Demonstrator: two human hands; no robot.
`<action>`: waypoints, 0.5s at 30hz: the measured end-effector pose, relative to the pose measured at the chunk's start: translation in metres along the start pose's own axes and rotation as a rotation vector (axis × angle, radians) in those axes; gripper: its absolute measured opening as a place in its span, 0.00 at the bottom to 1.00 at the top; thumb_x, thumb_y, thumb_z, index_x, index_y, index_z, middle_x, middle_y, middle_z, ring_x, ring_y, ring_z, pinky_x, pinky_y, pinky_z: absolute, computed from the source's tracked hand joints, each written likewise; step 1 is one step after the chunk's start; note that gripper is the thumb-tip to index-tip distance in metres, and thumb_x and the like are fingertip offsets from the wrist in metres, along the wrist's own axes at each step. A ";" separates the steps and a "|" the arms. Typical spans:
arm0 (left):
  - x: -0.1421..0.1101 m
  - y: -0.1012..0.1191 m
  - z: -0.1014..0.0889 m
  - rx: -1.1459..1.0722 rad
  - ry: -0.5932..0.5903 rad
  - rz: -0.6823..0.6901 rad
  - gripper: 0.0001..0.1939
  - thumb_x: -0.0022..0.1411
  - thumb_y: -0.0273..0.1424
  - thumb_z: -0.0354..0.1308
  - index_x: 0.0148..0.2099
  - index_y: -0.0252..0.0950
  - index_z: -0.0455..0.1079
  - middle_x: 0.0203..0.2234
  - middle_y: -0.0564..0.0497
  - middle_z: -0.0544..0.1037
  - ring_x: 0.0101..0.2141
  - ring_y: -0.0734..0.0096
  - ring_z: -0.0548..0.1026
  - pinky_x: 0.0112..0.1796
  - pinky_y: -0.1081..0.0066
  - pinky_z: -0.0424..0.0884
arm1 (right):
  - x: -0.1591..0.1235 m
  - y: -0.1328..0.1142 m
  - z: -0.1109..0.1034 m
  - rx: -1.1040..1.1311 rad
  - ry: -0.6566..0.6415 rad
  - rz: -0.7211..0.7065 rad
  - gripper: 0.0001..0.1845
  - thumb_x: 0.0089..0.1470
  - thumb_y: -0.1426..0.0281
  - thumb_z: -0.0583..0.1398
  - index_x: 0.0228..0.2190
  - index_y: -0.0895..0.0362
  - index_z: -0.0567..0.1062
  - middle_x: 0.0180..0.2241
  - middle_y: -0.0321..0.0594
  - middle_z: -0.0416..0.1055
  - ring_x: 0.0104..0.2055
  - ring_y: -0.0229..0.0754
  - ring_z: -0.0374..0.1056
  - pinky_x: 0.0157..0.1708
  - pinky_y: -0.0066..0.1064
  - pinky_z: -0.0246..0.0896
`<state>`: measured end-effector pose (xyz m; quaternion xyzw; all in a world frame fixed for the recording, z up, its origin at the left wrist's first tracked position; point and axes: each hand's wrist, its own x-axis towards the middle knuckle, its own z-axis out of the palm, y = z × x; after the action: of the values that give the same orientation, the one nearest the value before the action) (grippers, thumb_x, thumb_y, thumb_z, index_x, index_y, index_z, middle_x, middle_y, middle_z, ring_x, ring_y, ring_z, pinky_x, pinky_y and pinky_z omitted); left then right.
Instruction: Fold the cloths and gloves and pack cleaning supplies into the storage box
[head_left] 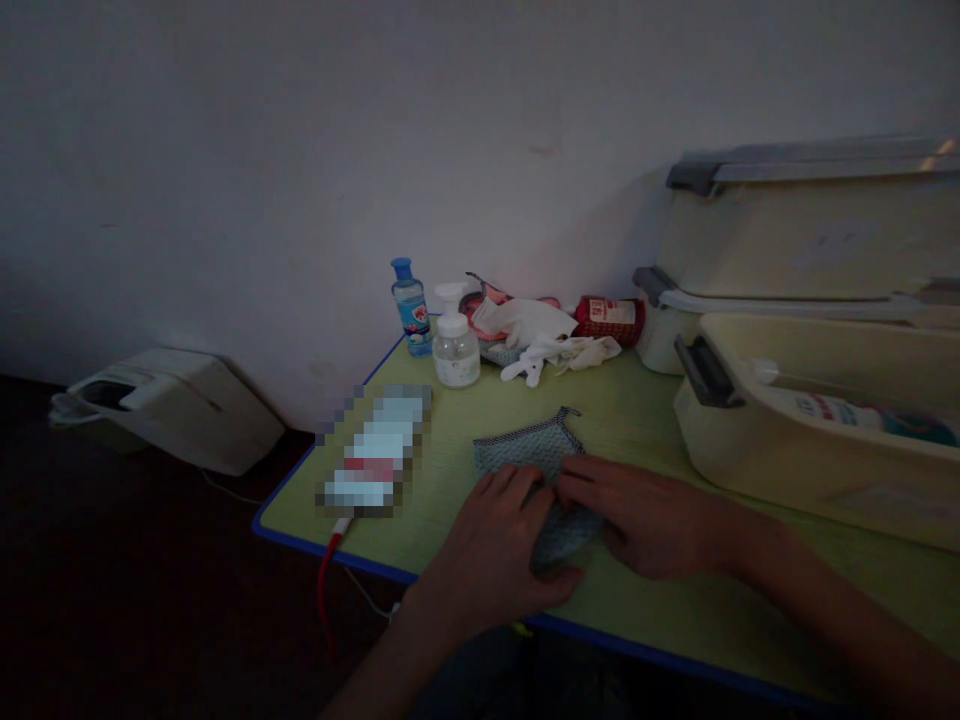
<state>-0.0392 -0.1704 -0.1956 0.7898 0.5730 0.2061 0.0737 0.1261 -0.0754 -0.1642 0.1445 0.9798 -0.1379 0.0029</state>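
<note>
A grey-blue textured cleaning cloth [529, 447] with dark trim and a small corner loop lies near the table's front edge. Over its left side is my left hand [499, 545], fingers bent onto the fabric and thumb held apart near the front. From the right, my right hand [656, 515] has its fingers closed on the cloth's right side, close to my left fingertips. Part of the cloth bulges up between both hands. My hands hide much of its middle, and the right fingertips are partly covered.
On the yellow-green table [442, 470] lie a blurred-out phone [382, 450] with a red cable, a blue bottle [412, 315], a pump bottle [456, 355], white gloves [559, 350] and a red can-like container [611, 320]. An open bin [810, 460] and stacked lidded boxes [810, 240] stand right.
</note>
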 end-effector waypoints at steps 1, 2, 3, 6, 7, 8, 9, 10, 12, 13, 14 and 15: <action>0.000 0.000 0.000 0.004 0.000 0.001 0.25 0.49 0.40 0.60 0.48 0.35 0.64 0.44 0.46 0.68 0.44 0.58 0.66 0.48 0.56 0.65 | 0.001 0.000 -0.001 -0.011 -0.004 0.007 0.20 0.37 0.84 0.52 0.35 0.59 0.69 0.37 0.45 0.67 0.41 0.45 0.65 0.41 0.35 0.61; 0.000 0.000 0.001 0.009 0.001 0.004 0.24 0.50 0.39 0.59 0.48 0.35 0.64 0.44 0.46 0.68 0.44 0.58 0.66 0.48 0.56 0.65 | 0.002 0.000 -0.002 -0.019 -0.007 0.012 0.18 0.39 0.83 0.52 0.34 0.59 0.69 0.36 0.45 0.67 0.40 0.45 0.65 0.40 0.35 0.61; 0.000 -0.001 0.001 0.016 0.004 0.007 0.23 0.51 0.37 0.58 0.48 0.35 0.64 0.44 0.46 0.69 0.45 0.58 0.66 0.48 0.56 0.65 | 0.004 -0.001 -0.003 -0.026 -0.009 0.014 0.16 0.41 0.83 0.52 0.33 0.59 0.69 0.35 0.45 0.68 0.39 0.44 0.65 0.40 0.35 0.61; -0.001 -0.001 0.001 0.033 0.016 0.006 0.19 0.52 0.30 0.55 0.47 0.34 0.65 0.45 0.45 0.69 0.45 0.59 0.65 0.49 0.58 0.65 | 0.006 -0.001 -0.005 -0.058 0.002 0.018 0.12 0.46 0.81 0.51 0.32 0.59 0.70 0.33 0.45 0.69 0.37 0.44 0.66 0.38 0.35 0.61; -0.001 -0.002 0.001 0.032 0.018 0.003 0.18 0.51 0.28 0.54 0.47 0.33 0.65 0.45 0.45 0.69 0.45 0.59 0.65 0.49 0.59 0.65 | 0.007 0.000 -0.005 -0.071 0.008 0.028 0.11 0.48 0.81 0.51 0.32 0.59 0.70 0.34 0.45 0.69 0.37 0.44 0.66 0.38 0.35 0.61; -0.002 -0.002 0.001 0.027 0.020 -0.002 0.18 0.51 0.25 0.53 0.46 0.33 0.65 0.45 0.45 0.69 0.45 0.60 0.66 0.49 0.60 0.65 | 0.007 0.000 -0.005 -0.083 0.015 0.038 0.11 0.49 0.81 0.50 0.32 0.60 0.69 0.34 0.45 0.69 0.37 0.44 0.66 0.38 0.35 0.61; -0.002 -0.003 0.001 0.019 0.026 -0.011 0.18 0.50 0.23 0.52 0.46 0.33 0.66 0.44 0.46 0.69 0.45 0.61 0.66 0.48 0.61 0.66 | 0.007 0.000 -0.005 -0.092 0.024 0.048 0.11 0.49 0.81 0.50 0.32 0.60 0.69 0.34 0.46 0.69 0.37 0.44 0.66 0.38 0.35 0.61; -0.002 -0.003 0.002 0.009 0.034 -0.022 0.18 0.50 0.22 0.51 0.45 0.33 0.66 0.44 0.46 0.69 0.44 0.62 0.67 0.48 0.62 0.66 | 0.007 0.001 -0.005 -0.097 0.035 0.058 0.11 0.50 0.81 0.50 0.32 0.60 0.68 0.35 0.46 0.68 0.37 0.44 0.65 0.38 0.35 0.61; -0.003 -0.004 0.002 -0.014 0.060 -0.047 0.17 0.50 0.21 0.50 0.44 0.33 0.66 0.43 0.46 0.70 0.43 0.63 0.67 0.47 0.63 0.67 | 0.007 0.002 -0.005 -0.094 0.054 0.079 0.11 0.50 0.81 0.49 0.33 0.60 0.67 0.34 0.47 0.68 0.36 0.44 0.65 0.37 0.34 0.61; -0.003 -0.005 0.002 -0.024 0.072 -0.057 0.17 0.50 0.20 0.49 0.44 0.33 0.66 0.43 0.46 0.70 0.43 0.64 0.68 0.46 0.63 0.67 | 0.007 0.002 -0.006 -0.089 0.061 0.087 0.10 0.50 0.81 0.49 0.33 0.60 0.67 0.34 0.46 0.67 0.36 0.43 0.65 0.36 0.33 0.61; -0.003 -0.005 0.002 -0.033 0.082 -0.065 0.16 0.51 0.20 0.49 0.44 0.33 0.67 0.42 0.46 0.70 0.42 0.64 0.68 0.46 0.63 0.68 | 0.006 0.003 -0.006 -0.084 0.066 0.095 0.10 0.51 0.81 0.49 0.33 0.60 0.66 0.34 0.46 0.67 0.35 0.43 0.64 0.35 0.32 0.60; -0.003 -0.006 0.002 -0.039 0.090 -0.072 0.16 0.51 0.20 0.49 0.43 0.33 0.67 0.42 0.46 0.70 0.42 0.63 0.67 0.46 0.63 0.68 | 0.006 0.003 -0.007 -0.080 0.067 0.105 0.10 0.51 0.80 0.49 0.33 0.60 0.66 0.33 0.46 0.67 0.34 0.43 0.64 0.34 0.32 0.60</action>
<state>-0.0440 -0.1706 -0.2000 0.7571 0.5996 0.2497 0.0704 0.1214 -0.0688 -0.1590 0.1999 0.9752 -0.0932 -0.0169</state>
